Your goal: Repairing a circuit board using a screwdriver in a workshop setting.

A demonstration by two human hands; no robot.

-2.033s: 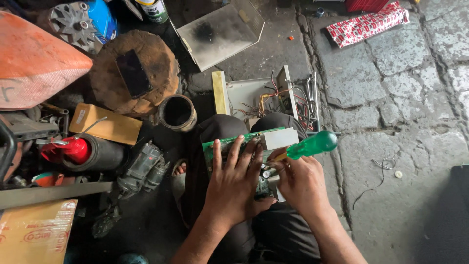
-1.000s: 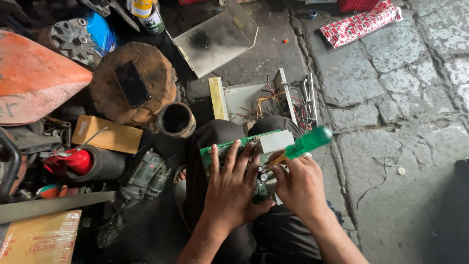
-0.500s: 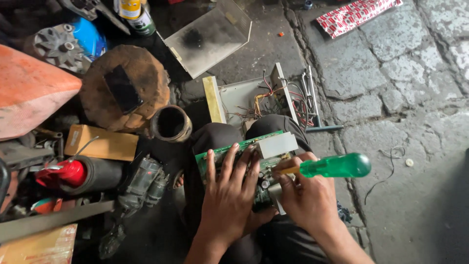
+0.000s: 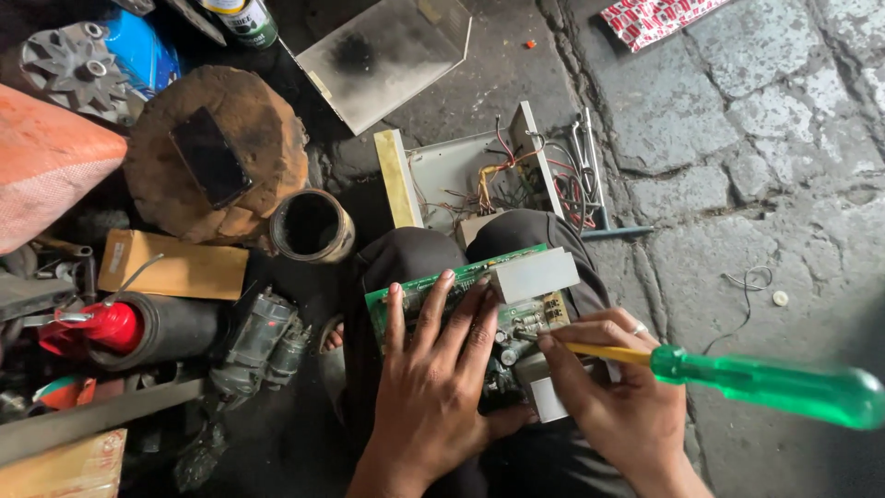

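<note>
A green circuit board (image 4: pixel 516 314) with a pale metal block on it rests on my knees. My left hand (image 4: pixel 433 378) lies flat on the board, fingers spread, pressing it down. My right hand (image 4: pixel 613 397) grips a screwdriver (image 4: pixel 756 378) with a green see-through handle and a yellow shaft. The handle points right and the tip sits on the board's parts near the middle.
An open metal case with loose wires (image 4: pixel 489 175) lies just beyond my knees. To the left are a wooden stump (image 4: pixel 217 152), a short pipe section (image 4: pixel 312 224), a small motor (image 4: pixel 263 337) and a red-capped cylinder (image 4: pixel 129 327). Stone paving (image 4: pixel 737 138) is on the right.
The screwdriver handle has swung down from pointing up-right to lying nearly level, pointing right. My left hand has stayed on the board. The view has shifted slightly.
</note>
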